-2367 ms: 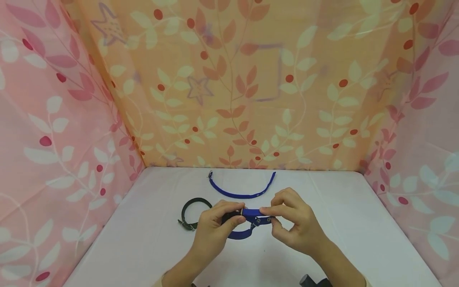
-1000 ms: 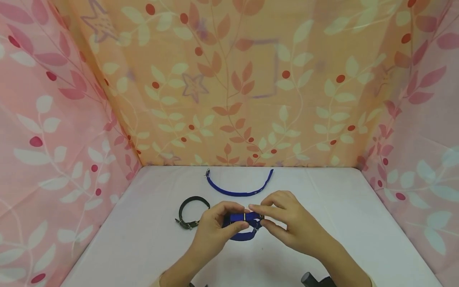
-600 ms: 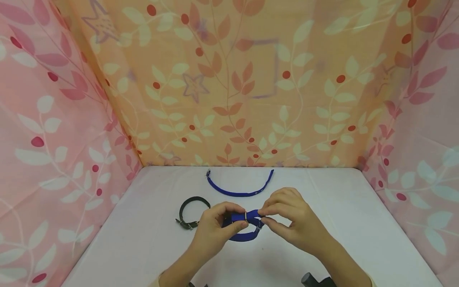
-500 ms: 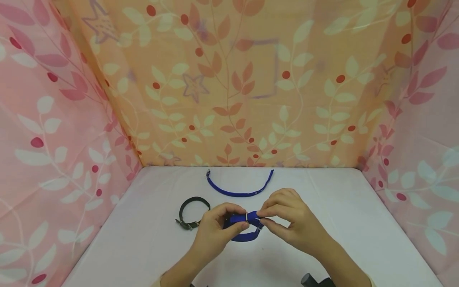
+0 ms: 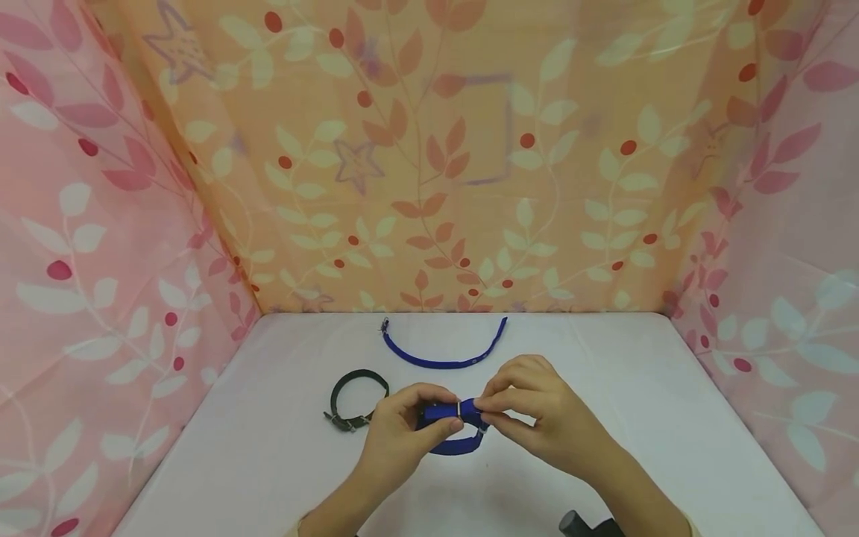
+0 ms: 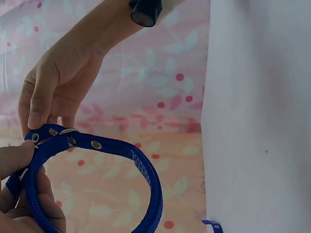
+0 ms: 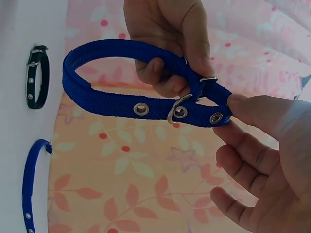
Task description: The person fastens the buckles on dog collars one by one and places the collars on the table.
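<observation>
Both hands hold a blue collar [image 7: 114,104], a webbing strap with metal eyelets and rings bent into a loop, above the white table. At the buckle end, my left hand [image 5: 403,429] pinches the strap between thumb and fingers; a silver bar of metal crosses the webbing beside its fingertips. Thumb and index finger of my right hand [image 5: 537,406] pinch a folded part of the strap just right of that bar. In the right wrist view a D-ring [image 7: 179,108] sits around the strap between eyelets. Part of the collar is hidden behind the left fingers.
A black buckled collar [image 5: 341,391] lies left of the hands on the white table [image 5: 604,388]. Behind them a second blue collar [image 5: 436,365] lies unfastened in a curve. A dark object with a cylindrical end [image 5: 573,523] shows at the bottom edge. Patterned curtains enclose the table.
My right hand has come closer to the left. The strap, earlier stretched out flat between the hands, now bends just right of the metal bar. The other collars stay put; the head view shifts slightly.
</observation>
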### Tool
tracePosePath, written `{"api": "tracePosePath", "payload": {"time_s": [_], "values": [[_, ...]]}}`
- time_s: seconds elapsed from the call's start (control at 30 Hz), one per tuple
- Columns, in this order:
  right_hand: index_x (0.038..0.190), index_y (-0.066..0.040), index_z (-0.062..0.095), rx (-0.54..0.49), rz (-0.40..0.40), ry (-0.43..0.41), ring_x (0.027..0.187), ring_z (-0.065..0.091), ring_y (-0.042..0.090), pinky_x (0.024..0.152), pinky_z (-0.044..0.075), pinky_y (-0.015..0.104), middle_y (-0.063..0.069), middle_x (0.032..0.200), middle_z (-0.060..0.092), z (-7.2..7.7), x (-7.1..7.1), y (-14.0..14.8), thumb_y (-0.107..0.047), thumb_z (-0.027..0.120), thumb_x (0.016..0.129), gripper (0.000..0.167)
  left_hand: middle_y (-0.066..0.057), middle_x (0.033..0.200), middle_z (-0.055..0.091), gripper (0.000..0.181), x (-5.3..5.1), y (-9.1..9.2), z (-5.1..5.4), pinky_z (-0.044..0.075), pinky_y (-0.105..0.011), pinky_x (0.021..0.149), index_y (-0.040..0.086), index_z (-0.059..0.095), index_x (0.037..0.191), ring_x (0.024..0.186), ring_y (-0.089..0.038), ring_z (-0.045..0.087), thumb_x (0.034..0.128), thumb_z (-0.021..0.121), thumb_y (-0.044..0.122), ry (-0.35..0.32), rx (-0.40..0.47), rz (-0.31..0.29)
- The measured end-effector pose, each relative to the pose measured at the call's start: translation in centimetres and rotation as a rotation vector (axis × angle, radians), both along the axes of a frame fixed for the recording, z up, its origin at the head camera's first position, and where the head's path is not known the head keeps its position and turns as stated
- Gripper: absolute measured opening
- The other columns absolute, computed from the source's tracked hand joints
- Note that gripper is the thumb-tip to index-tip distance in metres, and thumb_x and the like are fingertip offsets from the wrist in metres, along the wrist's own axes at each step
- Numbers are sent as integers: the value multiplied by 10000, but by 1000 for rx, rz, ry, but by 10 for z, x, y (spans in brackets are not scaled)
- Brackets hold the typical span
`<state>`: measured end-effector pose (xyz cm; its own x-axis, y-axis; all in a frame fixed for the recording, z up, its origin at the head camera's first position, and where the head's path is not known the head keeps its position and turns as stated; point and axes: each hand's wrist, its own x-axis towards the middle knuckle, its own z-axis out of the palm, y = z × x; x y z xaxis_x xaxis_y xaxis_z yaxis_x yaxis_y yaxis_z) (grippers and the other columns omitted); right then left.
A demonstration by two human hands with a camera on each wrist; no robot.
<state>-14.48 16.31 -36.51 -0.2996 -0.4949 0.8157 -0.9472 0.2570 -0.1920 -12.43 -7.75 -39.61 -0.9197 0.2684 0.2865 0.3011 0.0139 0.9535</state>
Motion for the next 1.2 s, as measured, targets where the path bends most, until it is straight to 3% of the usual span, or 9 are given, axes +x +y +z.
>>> {"api": "tracePosePath", "payload": {"time_s": [0.17, 0.4, 0.57, 0.83, 1.03, 1.2], "values": [[1032, -187, 798, 33, 10, 4, 990, 580, 152, 966, 387, 303, -105, 982, 677, -3, -1, -3, -156, 810, 892, 144, -94, 1090, 725, 277, 2, 0, 0, 610, -320, 854, 102, 721, 1099, 969, -262, 720, 857, 842, 162, -46, 6, 3], [1045, -182, 772, 14, -10, 13, 985, 596, 138, 958, 403, 302, -96, 1006, 695, -7, -1, -12, -156, 816, 884, 169, -103, 1108, 716, 265, 3, 0, 6, 615, -331, 836, 107, 714, 1092, 979, -250, 727, 862, 839, 149, -26, 35, 31], [1084, -191, 728, -8, -75, -37, 1006, 605, 111, 973, 401, 287, -121, 1026, 700, -7, 4, -13, -245, 792, 919, 185, -118, 1112, 708, 254, 4, -1, 9, 612, -326, 847, 93, 706, 1099, 973, -247, 729, 875, 822, 123, 6, 54, 38], [1105, -229, 687, 83, -210, -219, 1045, 587, 68, 996, 416, 298, -175, 1031, 665, -6, 13, -12, -256, 877, 826, 339, -105, 1102, 713, 262, 4, -4, 12, 606, -314, 867, 98, 702, 1092, 965, -240, 719, 867, 830, 133, -22, 59, 39], [1114, -272, 662, 74, -206, -316, 1037, 576, 62, 930, 474, 315, -188, 1039, 657, -8, 14, -13, -202, 885, 812, 382, -81, 1037, 746, 211, 2, -6, 10, 560, -291, 960, 89, 710, 1049, 997, -244, 708, 872, 822, 112, 67, 45, 52], [1105, -261, 672, 62, -182, -358, 1031, 581, 66, 900, 495, 329, -187, 1039, 661, -8, 13, -13, -186, 879, 820, 360, -82, 1036, 740, 209, 1, -11, 12, 554, -297, 980, 88, 707, 1046, 1007, -253, 710, 873, 820, 114, 88, 47, 73]]}}
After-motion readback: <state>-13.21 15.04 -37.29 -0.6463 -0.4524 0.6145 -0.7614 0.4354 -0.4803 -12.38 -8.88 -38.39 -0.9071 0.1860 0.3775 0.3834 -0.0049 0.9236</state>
